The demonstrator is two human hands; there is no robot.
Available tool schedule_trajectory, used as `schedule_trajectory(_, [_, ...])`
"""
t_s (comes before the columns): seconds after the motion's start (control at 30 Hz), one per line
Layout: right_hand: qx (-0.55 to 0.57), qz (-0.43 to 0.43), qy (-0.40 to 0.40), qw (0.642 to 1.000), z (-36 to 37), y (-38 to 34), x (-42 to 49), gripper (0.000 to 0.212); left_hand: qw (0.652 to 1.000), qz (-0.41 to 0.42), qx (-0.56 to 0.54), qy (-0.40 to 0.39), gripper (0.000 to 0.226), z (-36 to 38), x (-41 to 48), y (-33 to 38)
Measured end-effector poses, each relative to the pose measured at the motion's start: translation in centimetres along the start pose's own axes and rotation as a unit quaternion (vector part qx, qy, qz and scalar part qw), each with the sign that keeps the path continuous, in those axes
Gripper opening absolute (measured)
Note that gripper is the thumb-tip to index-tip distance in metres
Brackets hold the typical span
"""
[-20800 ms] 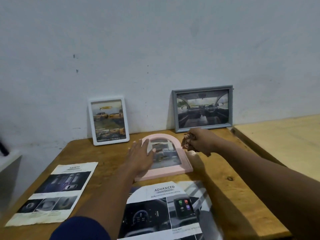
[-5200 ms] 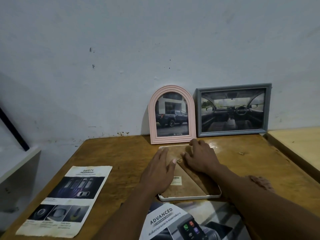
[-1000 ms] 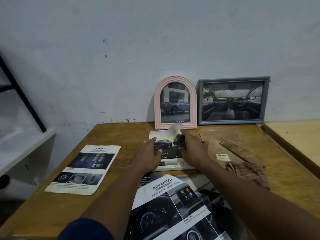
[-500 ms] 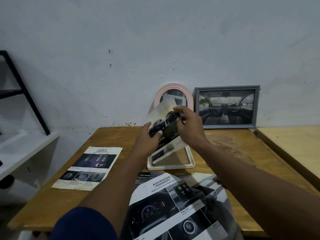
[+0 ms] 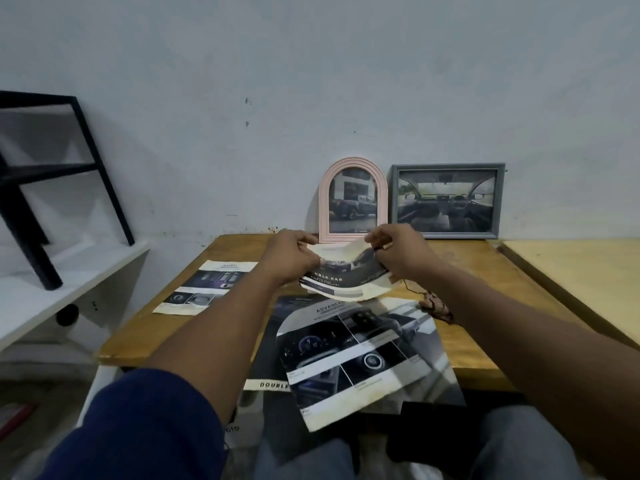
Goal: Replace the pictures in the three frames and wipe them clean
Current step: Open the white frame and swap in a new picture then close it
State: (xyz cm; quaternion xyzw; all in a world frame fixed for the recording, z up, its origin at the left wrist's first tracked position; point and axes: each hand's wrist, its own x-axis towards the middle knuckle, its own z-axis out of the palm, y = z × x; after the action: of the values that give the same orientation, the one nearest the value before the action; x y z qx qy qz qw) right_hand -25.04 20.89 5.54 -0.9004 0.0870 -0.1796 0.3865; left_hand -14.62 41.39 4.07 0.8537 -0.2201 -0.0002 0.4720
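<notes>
My left hand (image 5: 290,252) and my right hand (image 5: 398,252) both pinch a curled car picture (image 5: 341,277) and hold it just above the wooden table (image 5: 485,271). Behind it a pink arched frame (image 5: 352,199) with a pickup photo leans against the wall. A grey rectangular frame (image 5: 446,200) with a car interior photo stands to its right. The white frame is hidden under the held picture. A crumpled brownish cloth (image 5: 437,304) lies on the table under my right forearm.
A large brochure (image 5: 360,355) hangs over the table's near edge toward my lap. A smaller leaflet (image 5: 207,285) lies at the left. A white shelf (image 5: 69,282) with a black metal stand (image 5: 52,188) is further left. A second light table (image 5: 581,282) adjoins on the right.
The picture, lifted out of the white frame half a second ago, has come down lower over the table and is bent between both hands. The view has pulled back.
</notes>
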Motion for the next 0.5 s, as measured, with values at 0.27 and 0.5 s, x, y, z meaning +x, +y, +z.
schedule_trajectory(0.27, [-0.133, 0.009, -0.146, 0.98, 2.0, 3.1, -4.7, 0.03, 0.972, -0.057, 0.141, -0.182, 0.046, 0.6, -3.8, -1.8])
schedule_trajectory(0.5, [-0.266, -0.011, -0.188, 0.945, 3.9, 3.9, -5.6, 0.039, 0.951, -0.029, 0.225, -0.21, 0.032, 1.5, -5.0, -1.9])
